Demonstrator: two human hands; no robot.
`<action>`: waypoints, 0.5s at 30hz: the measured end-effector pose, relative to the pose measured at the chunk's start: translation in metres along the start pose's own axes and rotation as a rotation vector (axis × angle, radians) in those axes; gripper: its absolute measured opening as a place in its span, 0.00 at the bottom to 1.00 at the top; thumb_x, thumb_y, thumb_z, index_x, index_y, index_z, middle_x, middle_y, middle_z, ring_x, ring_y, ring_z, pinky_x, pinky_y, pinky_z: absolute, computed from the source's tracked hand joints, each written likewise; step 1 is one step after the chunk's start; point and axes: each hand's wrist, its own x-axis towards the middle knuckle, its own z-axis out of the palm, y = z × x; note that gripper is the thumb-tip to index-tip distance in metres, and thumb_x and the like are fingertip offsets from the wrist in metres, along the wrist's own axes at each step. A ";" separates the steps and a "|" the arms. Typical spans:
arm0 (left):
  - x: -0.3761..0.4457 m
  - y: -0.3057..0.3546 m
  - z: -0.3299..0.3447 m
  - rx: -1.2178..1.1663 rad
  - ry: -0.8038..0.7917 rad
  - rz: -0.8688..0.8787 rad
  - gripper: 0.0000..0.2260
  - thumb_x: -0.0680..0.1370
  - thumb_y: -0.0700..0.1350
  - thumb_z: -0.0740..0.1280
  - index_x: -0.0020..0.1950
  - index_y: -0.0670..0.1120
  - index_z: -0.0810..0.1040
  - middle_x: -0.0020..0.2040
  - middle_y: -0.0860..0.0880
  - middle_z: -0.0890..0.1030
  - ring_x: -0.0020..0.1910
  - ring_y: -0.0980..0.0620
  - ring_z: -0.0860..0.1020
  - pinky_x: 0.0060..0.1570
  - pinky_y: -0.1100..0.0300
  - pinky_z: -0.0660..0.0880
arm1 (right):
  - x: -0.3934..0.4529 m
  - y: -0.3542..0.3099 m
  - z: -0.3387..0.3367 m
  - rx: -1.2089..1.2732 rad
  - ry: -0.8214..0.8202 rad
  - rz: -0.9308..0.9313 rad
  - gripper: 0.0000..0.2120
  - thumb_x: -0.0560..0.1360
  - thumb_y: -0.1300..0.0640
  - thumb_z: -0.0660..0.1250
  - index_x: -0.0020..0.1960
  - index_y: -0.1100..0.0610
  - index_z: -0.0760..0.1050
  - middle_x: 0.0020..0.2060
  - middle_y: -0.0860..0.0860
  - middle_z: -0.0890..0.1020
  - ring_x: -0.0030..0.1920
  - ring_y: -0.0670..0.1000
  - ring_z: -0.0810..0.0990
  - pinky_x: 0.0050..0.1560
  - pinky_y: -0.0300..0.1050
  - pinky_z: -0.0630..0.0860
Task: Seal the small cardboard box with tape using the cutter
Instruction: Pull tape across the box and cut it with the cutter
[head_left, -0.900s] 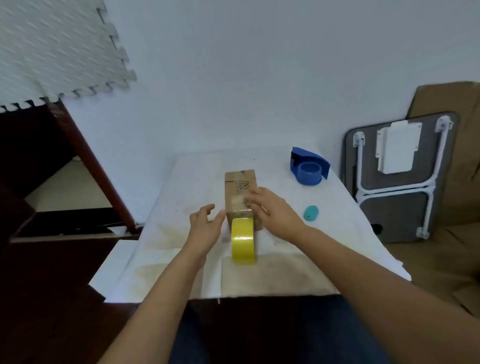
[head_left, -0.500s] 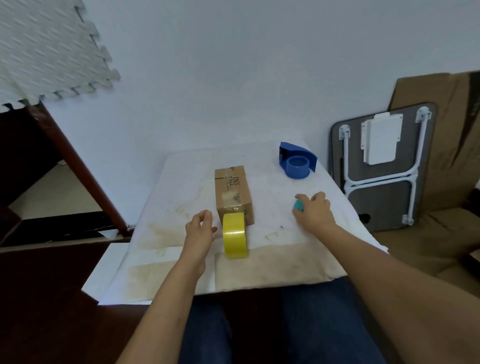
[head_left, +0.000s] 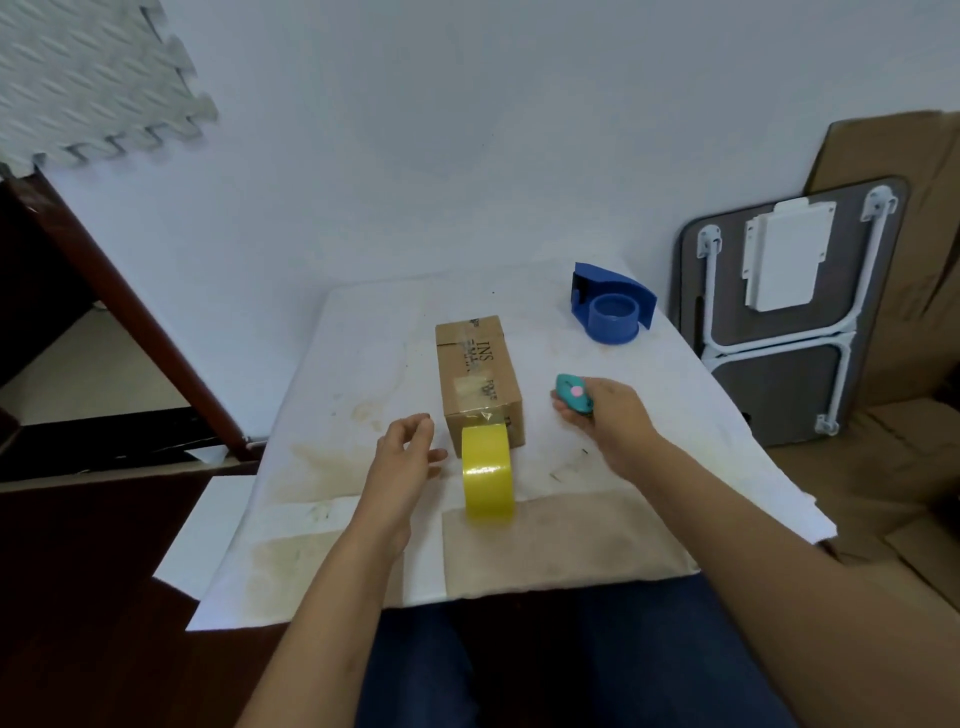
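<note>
A small brown cardboard box (head_left: 475, 371) lies lengthwise in the middle of the white table (head_left: 363, 395), with a strip of clear tape along its top. A yellow tape roll (head_left: 487, 470) stands on edge against the box's near end, its tape still joined to the box. My right hand (head_left: 605, 418) is lifted just right of the box and grips a small teal cutter (head_left: 573, 393) with a pink button. My left hand (head_left: 408, 457) hovers left of the roll, fingers apart, holding nothing.
A blue tape dispenser (head_left: 613, 309) sits at the table's far right. A folded grey table (head_left: 779, 312) and flattened cardboard (head_left: 914, 218) lean on the wall to the right. Dark wooden furniture (head_left: 104, 312) stands at the left. The table's near edge meets my lap.
My right hand left the box top, reached to the teal cutter on the table at the right, took hold of it and lifted it back toward the box. My left hand stayed beside the roll.
</note>
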 end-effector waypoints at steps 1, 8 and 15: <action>-0.001 0.002 -0.002 0.004 -0.006 -0.010 0.13 0.82 0.52 0.59 0.61 0.48 0.75 0.60 0.48 0.78 0.49 0.53 0.81 0.47 0.60 0.77 | -0.006 0.000 0.005 0.109 -0.067 0.039 0.12 0.81 0.65 0.56 0.61 0.67 0.71 0.48 0.59 0.81 0.46 0.52 0.82 0.47 0.40 0.82; -0.004 0.011 -0.012 -0.001 -0.144 -0.071 0.16 0.83 0.50 0.58 0.53 0.39 0.78 0.45 0.44 0.80 0.39 0.49 0.81 0.40 0.59 0.78 | -0.024 0.005 0.019 0.302 -0.214 0.085 0.13 0.81 0.66 0.58 0.64 0.66 0.67 0.53 0.64 0.81 0.52 0.56 0.84 0.50 0.44 0.82; -0.015 0.019 -0.005 -0.020 -0.315 -0.203 0.22 0.82 0.56 0.57 0.45 0.42 0.82 0.41 0.44 0.86 0.39 0.49 0.84 0.46 0.56 0.81 | -0.029 -0.010 0.035 -0.104 -0.175 -0.238 0.13 0.83 0.58 0.55 0.64 0.62 0.68 0.49 0.54 0.82 0.46 0.48 0.83 0.50 0.40 0.81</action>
